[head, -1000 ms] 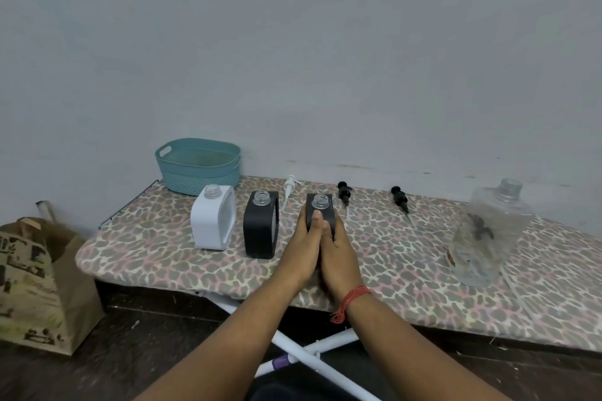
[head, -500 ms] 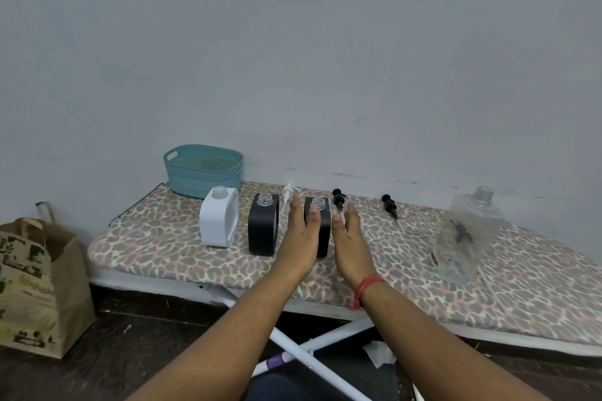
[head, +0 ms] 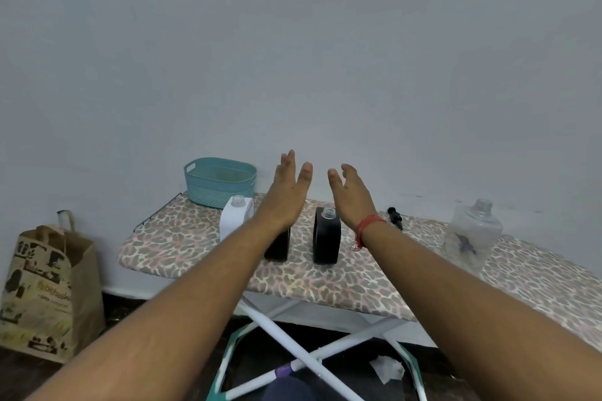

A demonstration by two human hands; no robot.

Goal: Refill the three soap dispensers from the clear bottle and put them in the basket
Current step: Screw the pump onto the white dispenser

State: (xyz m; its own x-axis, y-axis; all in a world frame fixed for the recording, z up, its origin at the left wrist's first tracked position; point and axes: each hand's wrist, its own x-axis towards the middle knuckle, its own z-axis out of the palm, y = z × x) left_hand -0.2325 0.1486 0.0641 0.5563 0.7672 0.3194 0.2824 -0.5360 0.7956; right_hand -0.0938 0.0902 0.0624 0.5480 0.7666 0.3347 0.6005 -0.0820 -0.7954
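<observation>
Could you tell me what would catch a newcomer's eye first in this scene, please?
Two bare arms reach forward, the left hand and right hand open and raised above the leopard-print ironing board. Beneath them a white dispenser and two black dispensers stand uncapped in a row. A teal basket sits at the board's far left end, and a big clear bottle stands at the right.

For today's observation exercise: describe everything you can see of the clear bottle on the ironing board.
The clear bottle is a large, rounded jug of see-through plastic with a threaded neck and no cap. It stands upright on the leopard-print ironing board, at its right end. A dark shape shows inside or on it; its fill level is unclear. Neither hand touches it.
</observation>
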